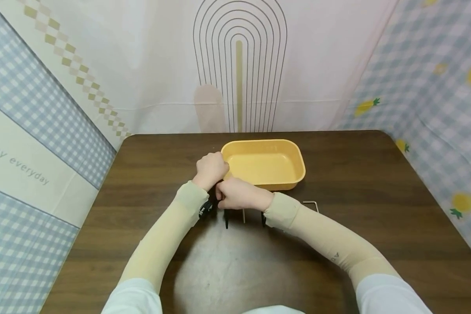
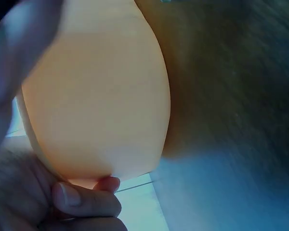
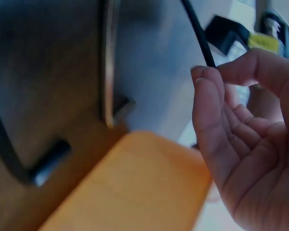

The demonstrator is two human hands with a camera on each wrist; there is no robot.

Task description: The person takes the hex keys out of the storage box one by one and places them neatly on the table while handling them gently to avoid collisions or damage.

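Note:
A yellow plastic tub (image 1: 263,186) stands toward the back of the table. At its left front corner, my left hand (image 1: 211,167) grips the rim; in the left wrist view the thumb (image 2: 70,195) and a fingertip meet at the edge of the tub. My right hand (image 1: 241,194) is just in front of the tub, close to the left one. Between its thumb and fingertips it pinches a thin black hex key (image 3: 200,36). Beside this hand on the table lie a silver hex key (image 3: 109,62) and another black hex key (image 3: 48,161).
Right of the right wrist lies another L-shaped hex key (image 1: 313,203), partly covered by the forearm. A dark wooden table (image 1: 349,174) carries everything. Patterned cloth (image 1: 160,65) hangs behind it and along both sides. A black wrist camera (image 1: 205,209) sits on the left wrist.

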